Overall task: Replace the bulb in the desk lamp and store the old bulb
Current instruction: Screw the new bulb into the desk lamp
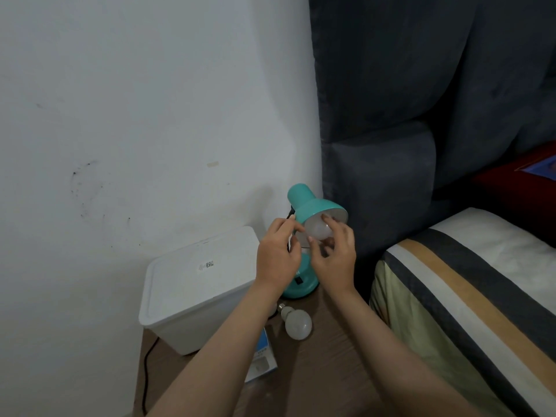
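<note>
A teal desk lamp [313, 203] stands on a brown bedside table [325, 371], its shade tilted toward me. A white bulb [318, 228] sits in the mouth of the shade. My right hand [334, 254] has its fingers wrapped around that bulb. My left hand [278, 254] is at the lamp's neck just below the shade, its fingertips touching it; whether it grips is unclear. A second white bulb [296, 323] lies loose on the table in front of the lamp's base. A blue and white bulb box [261, 356] lies under my left forearm.
A white lidded plastic bin [198, 284] stands left of the lamp. A black cable [147, 374] hangs down the table's left edge. A dark grey padded headboard [391, 145] and a bed with striped bedding [466, 296] lie to the right. White wall behind.
</note>
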`<control>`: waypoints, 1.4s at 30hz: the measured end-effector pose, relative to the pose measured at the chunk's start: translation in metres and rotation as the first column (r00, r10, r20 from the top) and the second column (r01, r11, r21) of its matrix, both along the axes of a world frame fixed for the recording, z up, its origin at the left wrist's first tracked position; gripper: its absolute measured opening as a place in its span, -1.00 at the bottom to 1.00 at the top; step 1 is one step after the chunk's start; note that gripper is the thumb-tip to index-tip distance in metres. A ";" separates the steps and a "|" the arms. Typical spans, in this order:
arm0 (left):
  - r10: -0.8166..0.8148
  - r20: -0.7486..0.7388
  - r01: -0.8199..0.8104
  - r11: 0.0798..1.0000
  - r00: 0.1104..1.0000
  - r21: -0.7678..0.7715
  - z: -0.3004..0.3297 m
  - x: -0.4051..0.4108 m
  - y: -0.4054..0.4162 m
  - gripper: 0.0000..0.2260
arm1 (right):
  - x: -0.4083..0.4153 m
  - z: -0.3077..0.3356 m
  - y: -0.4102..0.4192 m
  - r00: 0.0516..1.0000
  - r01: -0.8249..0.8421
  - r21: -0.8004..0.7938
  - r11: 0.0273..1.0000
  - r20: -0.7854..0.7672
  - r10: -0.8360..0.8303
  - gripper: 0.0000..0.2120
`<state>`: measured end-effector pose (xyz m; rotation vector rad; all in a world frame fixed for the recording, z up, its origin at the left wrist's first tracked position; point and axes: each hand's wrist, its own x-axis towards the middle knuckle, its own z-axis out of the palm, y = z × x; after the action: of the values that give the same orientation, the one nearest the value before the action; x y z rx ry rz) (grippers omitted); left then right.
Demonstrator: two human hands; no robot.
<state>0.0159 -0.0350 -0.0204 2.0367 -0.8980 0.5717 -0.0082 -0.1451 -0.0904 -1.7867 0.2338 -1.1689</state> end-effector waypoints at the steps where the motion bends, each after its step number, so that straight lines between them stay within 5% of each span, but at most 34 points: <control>1: -0.002 0.000 0.002 1.000 1.000 0.001 0.000 0.000 0.000 -0.84 | 0.001 0.000 0.000 1.000 0.006 0.017 1.000 -0.003 -0.006 -0.54; 7: -0.012 0.001 0.012 1.000 1.000 0.003 -0.001 0.001 0.000 -0.83 | 0.000 0.006 -0.002 0.998 -0.010 0.201 0.980 -0.053 0.021 -0.56; 15: -0.002 0.016 0.002 1.000 1.000 -0.002 0.000 0.000 0.000 -0.83 | -0.002 0.001 -0.001 0.999 -0.014 0.101 0.995 -0.041 0.018 -0.49; 22: -0.002 0.004 0.002 1.000 1.000 0.010 0.000 0.001 0.001 -0.82 | 0.001 0.009 0.001 0.999 -0.006 0.230 0.973 -0.044 0.017 -0.55; 26: -0.008 0.002 0.008 1.000 1.000 -0.002 0.002 -0.001 0.001 -0.83 | 0.001 0.004 0.004 1.000 -0.017 0.177 0.984 -0.011 0.019 -0.39; 29: -0.002 0.002 0.002 1.000 1.000 -0.003 0.001 -0.001 0.001 -0.83 | -0.001 0.001 0.002 0.999 -0.043 0.111 0.993 -0.012 0.045 -0.46; 37: 0.000 0.002 0.000 1.000 1.000 0.015 0.002 -0.001 0.002 -0.83 | 0.000 0.006 0.001 0.997 -0.037 0.213 0.976 -0.059 0.051 -0.46; 42: 0.005 -0.001 -0.005 1.000 1.000 0.005 0.001 -0.002 0.000 -0.83 | -0.003 0.003 0.001 0.998 0.028 0.038 0.999 -0.059 -0.026 -0.42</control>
<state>0.0139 -0.0346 -0.0191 2.0437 -0.8945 0.5715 -0.0112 -0.1436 -0.0872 -1.7902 0.3138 -1.1250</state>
